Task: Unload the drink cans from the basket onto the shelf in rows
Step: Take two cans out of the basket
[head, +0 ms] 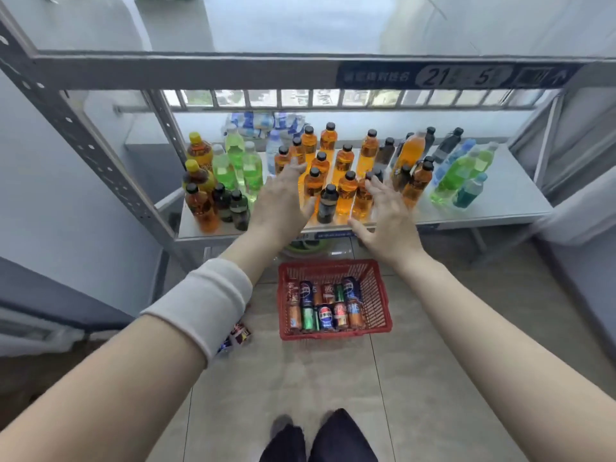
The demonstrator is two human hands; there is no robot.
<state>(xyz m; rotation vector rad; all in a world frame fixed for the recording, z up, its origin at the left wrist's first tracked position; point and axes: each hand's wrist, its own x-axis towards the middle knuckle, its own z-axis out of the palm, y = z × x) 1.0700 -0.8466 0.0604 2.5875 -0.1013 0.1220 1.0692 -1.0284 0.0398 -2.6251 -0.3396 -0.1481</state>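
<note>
A red plastic basket (376, 295) stands on the tiled floor below the shelf and holds several drink cans (325, 316), blue, red, green and orange, lying in two rows. Both my arms reach forward over it toward the metal shelf (500, 208). My left hand (283, 198) and my right hand (388, 218) hover with straight, spread fingers at the shelf's front edge, either side of a cluster of orange bottles (346, 190). Neither hand holds anything. A white band wraps my left forearm.
The shelf is crowded with bottles: orange and dark ones in the middle, green bottles (233, 165) at left, green and blue ones at right. An upper shelf beam (200, 70) crosses above. A small packet (238, 335) lies on the floor left of the basket. My feet show at the bottom.
</note>
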